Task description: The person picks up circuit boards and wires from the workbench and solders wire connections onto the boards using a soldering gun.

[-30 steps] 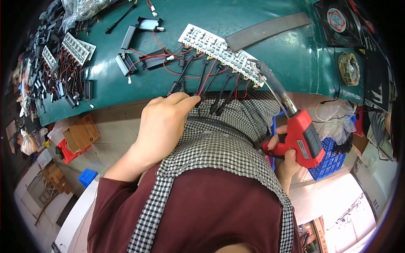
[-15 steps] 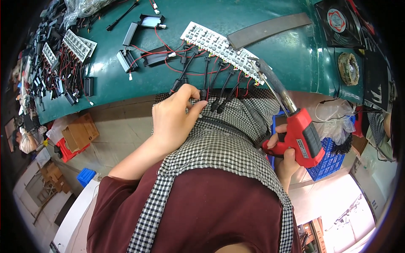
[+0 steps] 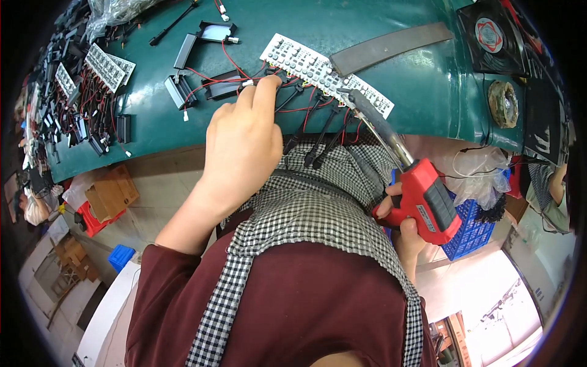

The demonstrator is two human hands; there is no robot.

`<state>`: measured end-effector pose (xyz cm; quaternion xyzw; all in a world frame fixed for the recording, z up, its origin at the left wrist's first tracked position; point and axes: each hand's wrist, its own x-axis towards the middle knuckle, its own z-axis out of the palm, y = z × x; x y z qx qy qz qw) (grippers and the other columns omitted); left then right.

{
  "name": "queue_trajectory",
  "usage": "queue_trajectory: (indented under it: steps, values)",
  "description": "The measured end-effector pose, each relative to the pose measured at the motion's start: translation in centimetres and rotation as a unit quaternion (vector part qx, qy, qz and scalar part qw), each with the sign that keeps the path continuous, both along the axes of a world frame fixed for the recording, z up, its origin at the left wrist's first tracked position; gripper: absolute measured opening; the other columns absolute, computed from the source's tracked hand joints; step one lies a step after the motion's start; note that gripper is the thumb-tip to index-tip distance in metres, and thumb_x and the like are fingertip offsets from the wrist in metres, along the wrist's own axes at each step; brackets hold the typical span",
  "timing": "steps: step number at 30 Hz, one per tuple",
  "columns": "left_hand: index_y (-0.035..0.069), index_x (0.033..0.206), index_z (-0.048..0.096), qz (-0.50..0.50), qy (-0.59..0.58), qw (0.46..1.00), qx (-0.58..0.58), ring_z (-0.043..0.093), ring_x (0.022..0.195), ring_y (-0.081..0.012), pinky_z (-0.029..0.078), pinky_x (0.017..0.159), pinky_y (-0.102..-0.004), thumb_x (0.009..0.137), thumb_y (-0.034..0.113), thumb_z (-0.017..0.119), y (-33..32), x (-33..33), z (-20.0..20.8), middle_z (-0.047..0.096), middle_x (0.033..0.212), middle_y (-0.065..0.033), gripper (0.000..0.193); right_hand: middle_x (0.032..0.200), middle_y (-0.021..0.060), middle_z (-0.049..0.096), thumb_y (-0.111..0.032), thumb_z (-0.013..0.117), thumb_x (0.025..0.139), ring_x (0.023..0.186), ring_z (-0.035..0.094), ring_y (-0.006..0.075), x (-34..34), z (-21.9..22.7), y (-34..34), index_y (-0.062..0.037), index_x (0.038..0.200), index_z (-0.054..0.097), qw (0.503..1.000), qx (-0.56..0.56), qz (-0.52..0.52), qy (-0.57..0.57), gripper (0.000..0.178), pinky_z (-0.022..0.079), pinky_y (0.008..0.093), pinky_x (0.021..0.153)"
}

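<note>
My right hand (image 3: 405,235) grips a red and black soldering gun (image 3: 433,205). Its long metal nose slants up to the left, with the tip at the lower edge of a white circuit board strip (image 3: 299,63). Black cables (image 3: 324,131) and thin red wires hang off that edge. My left hand (image 3: 241,140) reaches over the table edge, back up and fingers bent together. Its fingertips are at a black cable end beside the board's left part; what lies under them is hidden. A dark flat bar (image 3: 391,48) rests across the board's upper edge.
Black housings (image 3: 221,85) with red wires lie left of the board on the green table (image 3: 422,92). More boards (image 3: 107,67) and a heap of black parts fill the far left. A fan (image 3: 489,37) and tape roll (image 3: 503,104) sit right. Below stands a blue crate (image 3: 471,232).
My left hand has moved from the hanging cable ends up to the board's lower edge. The soldering gun has shifted slightly left, its tip moving left along the board.
</note>
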<state>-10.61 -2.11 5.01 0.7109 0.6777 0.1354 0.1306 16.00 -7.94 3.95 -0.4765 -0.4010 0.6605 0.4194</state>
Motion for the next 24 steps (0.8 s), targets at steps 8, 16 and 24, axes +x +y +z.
queue_trajectory:
  steps: [8, 16, 24]
  values:
    - [0.004, 0.097, 0.058, -0.008, 0.046, 0.994, 0.103, 0.056, 0.074, -0.0259, 0.043, 0.065, -0.0377, 0.072, 0.012, 0.069, 1.3, 1.4, -1.1, 0.056, 0.081, -0.0077, 0.028, 0.112, 0.0144, 0.058, -0.04, 0.067, 0.08, 0.082, 0.059, 0.0164, -0.1, 0.6, 0.9, 0.0044, 0.121, 0.049, 0.999, -0.021, 0.027, -0.009, 0.063, 0.048, 0.0285, 0.071]
    - [0.006, 0.085, 0.058, 0.015, 0.021, 0.994, 0.108, 0.056, 0.072, -0.0238, 0.043, 0.062, -0.0347, 0.069, 0.011, 0.07, 2.1, 1.7, -2.6, 0.055, 0.078, -0.0058, 0.02, 0.114, 0.0156, 0.057, -0.039, 0.068, 0.08, 0.083, 0.06, 0.0174, -0.6, 0.7, 1.9, 0.0028, 0.121, 0.049, 0.998, -0.041, 0.056, -0.011, 0.062, 0.047, 0.028, 0.07]
    - [0.006, 0.082, 0.058, 0.023, 0.006, 0.992, 0.125, 0.056, 0.07, -0.023, 0.044, 0.06, -0.0339, 0.069, 0.012, 0.071, 2.4, 1.6, -3.2, 0.055, 0.076, -0.0055, 0.02, 0.115, 0.0164, 0.057, -0.034, 0.068, 0.08, 0.081, 0.06, 0.018, -1.0, 0.8, 2.6, 0.003, 0.12, 0.05, 0.996, -0.042, 0.071, -0.03, 0.058, 0.047, 0.028, 0.068]
